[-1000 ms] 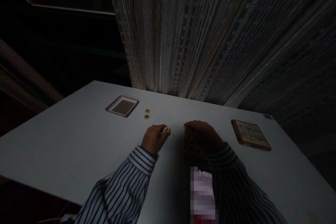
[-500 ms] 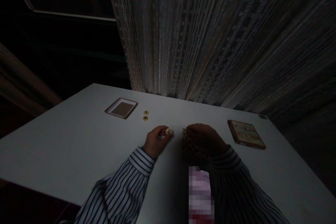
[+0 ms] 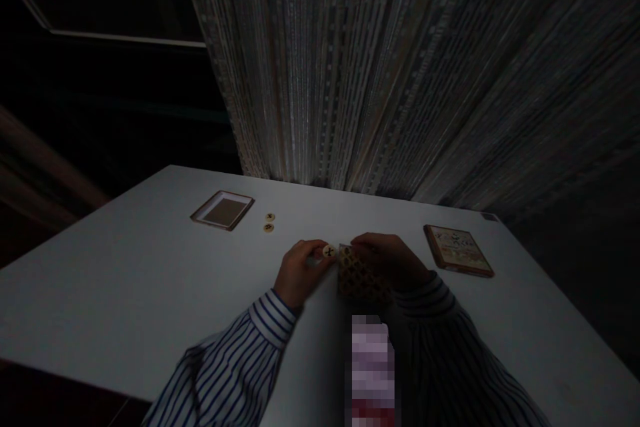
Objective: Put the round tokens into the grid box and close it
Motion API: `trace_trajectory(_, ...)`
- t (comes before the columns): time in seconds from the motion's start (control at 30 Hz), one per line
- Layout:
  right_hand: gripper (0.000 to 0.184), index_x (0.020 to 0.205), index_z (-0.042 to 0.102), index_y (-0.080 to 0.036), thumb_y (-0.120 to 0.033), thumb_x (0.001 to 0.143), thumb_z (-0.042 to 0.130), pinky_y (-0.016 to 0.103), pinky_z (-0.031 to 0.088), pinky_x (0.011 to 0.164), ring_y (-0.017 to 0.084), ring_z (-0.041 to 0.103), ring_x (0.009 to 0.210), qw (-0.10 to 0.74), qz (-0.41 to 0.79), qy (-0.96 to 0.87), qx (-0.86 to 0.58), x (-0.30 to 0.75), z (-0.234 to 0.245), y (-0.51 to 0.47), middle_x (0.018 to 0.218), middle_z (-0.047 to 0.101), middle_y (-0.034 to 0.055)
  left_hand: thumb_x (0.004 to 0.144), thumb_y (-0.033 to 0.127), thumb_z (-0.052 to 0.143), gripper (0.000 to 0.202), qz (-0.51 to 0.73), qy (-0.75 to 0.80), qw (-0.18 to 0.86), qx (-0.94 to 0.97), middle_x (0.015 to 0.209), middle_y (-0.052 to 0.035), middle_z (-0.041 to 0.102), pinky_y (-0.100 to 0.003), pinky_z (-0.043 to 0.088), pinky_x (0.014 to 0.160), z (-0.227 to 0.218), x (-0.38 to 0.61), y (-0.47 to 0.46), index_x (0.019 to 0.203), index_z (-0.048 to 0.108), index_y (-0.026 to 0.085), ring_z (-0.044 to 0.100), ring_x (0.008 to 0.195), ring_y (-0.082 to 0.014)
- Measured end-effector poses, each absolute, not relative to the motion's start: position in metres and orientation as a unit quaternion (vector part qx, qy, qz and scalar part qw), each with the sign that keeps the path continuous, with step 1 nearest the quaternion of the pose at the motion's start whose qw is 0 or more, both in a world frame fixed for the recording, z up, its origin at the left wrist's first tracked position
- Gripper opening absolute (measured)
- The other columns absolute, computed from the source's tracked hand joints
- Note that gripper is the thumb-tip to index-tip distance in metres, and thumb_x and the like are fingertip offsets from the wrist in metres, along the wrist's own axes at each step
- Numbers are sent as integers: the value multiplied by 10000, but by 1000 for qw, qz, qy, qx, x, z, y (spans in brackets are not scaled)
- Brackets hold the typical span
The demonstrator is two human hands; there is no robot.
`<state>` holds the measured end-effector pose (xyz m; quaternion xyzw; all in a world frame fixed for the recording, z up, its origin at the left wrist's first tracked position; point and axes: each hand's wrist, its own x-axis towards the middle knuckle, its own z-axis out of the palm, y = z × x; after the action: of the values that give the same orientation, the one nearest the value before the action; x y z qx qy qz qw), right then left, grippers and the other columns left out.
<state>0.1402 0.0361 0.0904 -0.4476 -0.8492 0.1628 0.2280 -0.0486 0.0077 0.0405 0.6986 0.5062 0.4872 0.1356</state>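
Observation:
The scene is dim. My left hand (image 3: pixel 300 272) pinches a small round pale token with a dark cross mark (image 3: pixel 329 251) just above the white table (image 3: pixel 125 293). My right hand (image 3: pixel 393 260) is closed on the top of a brown lattice-patterned board (image 3: pixel 361 275), tilted up on the table, its left edge right next to the token. Two more round tokens (image 3: pixel 269 222) lie on the table further back to the left.
A shallow square box tray (image 3: pixel 222 209) sits at the back left. A square box lid with a picture (image 3: pixel 457 250) lies at the right. A patterned curtain (image 3: pixel 400 67) hangs behind the table. A blurred pinkish thing (image 3: pixel 371 367) is near my chest.
My left hand has carried the token to the right, up to the board's edge. My right hand has lifted and tilted the lattice board more into view. The view shifted slightly.

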Motion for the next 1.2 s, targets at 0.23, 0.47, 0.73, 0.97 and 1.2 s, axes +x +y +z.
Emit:
trace_trajectory(0.23, 151, 789, 639, -174, -249, 774, 508, 212, 437, 598, 118, 607, 651, 276, 208, -823, -450, 145, 93, 35, 721, 678, 16, 677, 250, 661, 202, 468, 476, 117, 735, 694, -12, 599, -259, 452, 624, 49, -30, 12, 848, 601, 162, 552, 662, -134)
trace_trajectory(0.47, 139, 755, 641, -165, -248, 757, 529, 210, 436, 591, 117, 602, 647, 283, 243, -802, -467, 147, 99, 33, 705, 676, 17, 681, 231, 660, 198, 473, 457, 109, 745, 696, -12, 599, -262, 441, 628, 46, -17, 16, 857, 600, 165, 544, 668, -138)
trace_trajectory(0.73, 134, 770, 639, -165, -269, 743, 559, 210, 450, 586, 117, 608, 650, 293, 283, -800, -440, 154, 87, 40, 713, 676, 18, 697, 195, 623, 171, 484, 458, 167, 727, 737, -34, 627, -278, 460, 641, 36, -10, 18, 866, 616, 167, 558, 684, -145)
trace_trajectory(0.97, 113, 766, 645, -167, -235, 752, 556, 213, 451, 598, 118, 609, 659, 294, 263, -805, -443, 154, 85, 44, 712, 678, 19, 720, 237, 575, 196, 518, 462, 383, 609, 833, -44, 683, -281, 493, 695, 34, -8, 18, 889, 654, 173, 609, 732, -144)
trace_trajectory(1.2, 152, 829, 640, -159, -220, 787, 507, 225, 462, 627, 125, 619, 689, 289, 243, -822, -426, 150, 84, 40, 768, 685, 41, 664, 286, 628, 223, 531, 469, 526, 471, 829, -58, 698, -298, 503, 726, 39, -6, 20, 830, 675, 145, 632, 769, -169)
